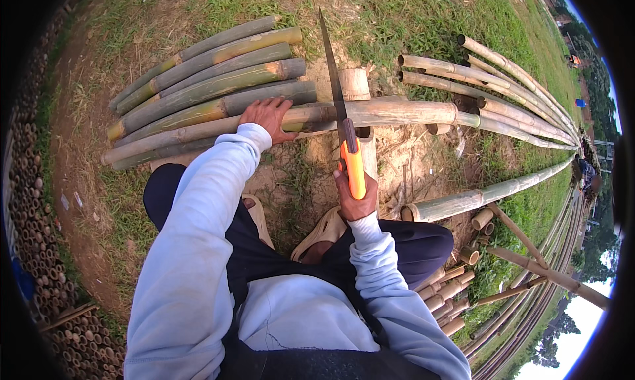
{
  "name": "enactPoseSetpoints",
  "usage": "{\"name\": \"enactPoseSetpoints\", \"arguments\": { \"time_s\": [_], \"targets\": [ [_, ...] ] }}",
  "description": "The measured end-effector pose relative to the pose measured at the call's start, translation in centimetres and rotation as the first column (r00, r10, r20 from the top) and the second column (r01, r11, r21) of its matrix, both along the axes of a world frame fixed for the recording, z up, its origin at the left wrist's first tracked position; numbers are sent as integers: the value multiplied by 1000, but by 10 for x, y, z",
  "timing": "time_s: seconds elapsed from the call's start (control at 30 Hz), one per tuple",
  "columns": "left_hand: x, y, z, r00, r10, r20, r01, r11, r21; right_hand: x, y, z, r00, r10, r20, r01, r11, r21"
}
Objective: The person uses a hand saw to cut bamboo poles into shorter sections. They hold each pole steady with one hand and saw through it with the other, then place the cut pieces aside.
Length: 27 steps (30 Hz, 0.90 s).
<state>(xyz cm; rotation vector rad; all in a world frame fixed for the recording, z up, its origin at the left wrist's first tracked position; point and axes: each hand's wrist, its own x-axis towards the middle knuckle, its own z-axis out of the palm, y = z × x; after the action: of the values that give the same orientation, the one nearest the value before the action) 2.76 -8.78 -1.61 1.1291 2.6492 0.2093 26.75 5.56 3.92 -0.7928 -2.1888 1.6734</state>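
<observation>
My right hand point(357, 198) is wrapped round the orange handle of a hand saw point(335, 76). The saw's long dark blade points away from me and lies across a long bamboo pole point(390, 113) in front of my knees. To the left of the blade, my left hand point(268, 119) presses down on that pole, its fingers curled over it. A short bamboo block point(354, 84) lies beneath the pole, sticking out on its far side. Whether the blade has bitten into the bamboo cannot be made out.
Several cut green bamboo lengths point(218, 82) lie side by side at left. Long poles point(503, 82) spread out at right, with another pole point(476, 200) nearer me. Short cut pieces point(450, 291) are heaped by my right knee. A stack of bamboo point(40, 248) lines the far left edge.
</observation>
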Motion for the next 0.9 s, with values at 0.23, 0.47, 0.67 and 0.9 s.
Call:
{"name": "enactPoseSetpoints", "arguments": {
  "time_s": [0.23,0.47,0.67,0.9],
  "targets": [
    [2,1,8,1000,3,8,-2,1000,-17,-2,-1,5,1000,5,-24,-4,1000,29],
    [2,1,8,1000,2,6,-2,1000,-14,1,1,-1,1000,8,-10,-8,1000,12],
    [2,2,10,1000,4,2,-4,1000,-26,0,-1,2,1000,-3,6,3,1000,-2],
    [1,2,8,1000,6,9,-5,999,-40,1,0,-1,1000,-2,10,2,1000,-2]
  ]
}}
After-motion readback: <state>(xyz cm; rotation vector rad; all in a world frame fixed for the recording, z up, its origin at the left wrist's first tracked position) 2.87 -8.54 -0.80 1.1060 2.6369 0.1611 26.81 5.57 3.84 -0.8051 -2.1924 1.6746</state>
